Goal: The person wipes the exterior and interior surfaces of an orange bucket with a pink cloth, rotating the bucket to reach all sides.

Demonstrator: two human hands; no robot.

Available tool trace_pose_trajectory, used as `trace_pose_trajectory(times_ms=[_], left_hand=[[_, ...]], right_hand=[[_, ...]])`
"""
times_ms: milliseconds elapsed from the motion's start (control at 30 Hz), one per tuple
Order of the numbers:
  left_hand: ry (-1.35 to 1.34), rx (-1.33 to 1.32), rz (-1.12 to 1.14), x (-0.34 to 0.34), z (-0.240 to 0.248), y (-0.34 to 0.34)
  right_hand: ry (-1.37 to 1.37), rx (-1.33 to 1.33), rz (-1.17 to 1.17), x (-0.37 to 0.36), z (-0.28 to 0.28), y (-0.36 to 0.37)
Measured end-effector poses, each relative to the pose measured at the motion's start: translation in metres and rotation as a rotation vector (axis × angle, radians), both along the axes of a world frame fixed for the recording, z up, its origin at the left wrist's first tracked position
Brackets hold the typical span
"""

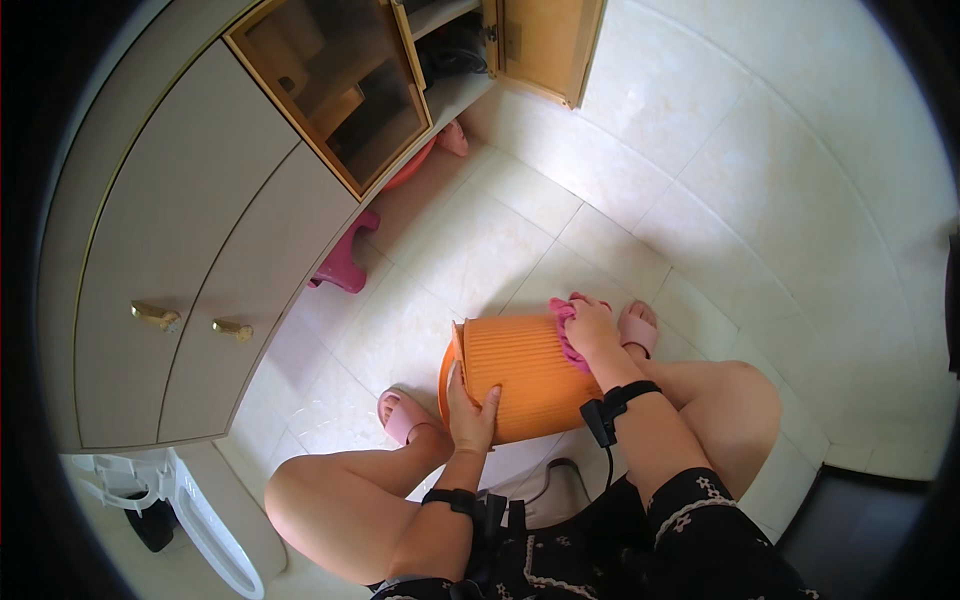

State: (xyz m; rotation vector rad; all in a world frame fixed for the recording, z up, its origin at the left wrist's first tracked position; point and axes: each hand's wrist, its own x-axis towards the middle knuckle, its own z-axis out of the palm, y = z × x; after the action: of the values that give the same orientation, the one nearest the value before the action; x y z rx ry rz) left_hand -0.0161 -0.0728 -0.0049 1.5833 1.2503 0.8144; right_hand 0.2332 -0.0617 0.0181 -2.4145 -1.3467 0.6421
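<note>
An orange ribbed bin (525, 375) lies tipped on its side between my knees, its rim facing left. My left hand (470, 410) grips it near that rim, with the thumb pressed on the ribbed wall and the other fingers partly hidden around the edge. Bunched under my right hand (592, 328) is a pink cloth (566, 318), pressed against the far right end of the bin. The fingers of this hand are curled over the cloth. What is inside the bin cannot be seen.
Pale floor tiles (470, 240) surround my feet in pink slippers (403, 415). A grey cabinet (200, 220) with gold handles runs along the left; a pink stool (347, 258) juts from beneath it. One wooden cabinet door (548, 45) hangs open. A white plastic rack (215, 530) stands lower left.
</note>
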Motion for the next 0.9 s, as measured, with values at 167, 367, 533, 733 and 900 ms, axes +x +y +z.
trace_pose_trajectory(times_ms=[167, 367, 533, 733, 900], left_hand=[[0.124, 0.098, -0.025, 0.007, 0.002, -0.006], [0.164, 0.092, -0.019, 0.004, 0.008, -0.012], [0.100, 0.115, -0.047, 0.007, 0.023, 0.000], [0.073, 0.143, -0.008, 0.013, -0.009, 0.007], [-0.328, -0.225, 0.022, 0.015, -0.021, 0.009]], right_hand=[[0.067, -0.059, 0.043, -0.021, -0.010, 0.006], [0.122, 0.050, 0.244, -0.104, 0.024, 0.019], [0.295, 0.164, 0.152, -0.069, 0.015, 0.008], [0.013, 0.260, 0.241, -0.099, 0.022, -0.018], [0.081, 0.361, 0.272, -0.146, 0.038, -0.041]])
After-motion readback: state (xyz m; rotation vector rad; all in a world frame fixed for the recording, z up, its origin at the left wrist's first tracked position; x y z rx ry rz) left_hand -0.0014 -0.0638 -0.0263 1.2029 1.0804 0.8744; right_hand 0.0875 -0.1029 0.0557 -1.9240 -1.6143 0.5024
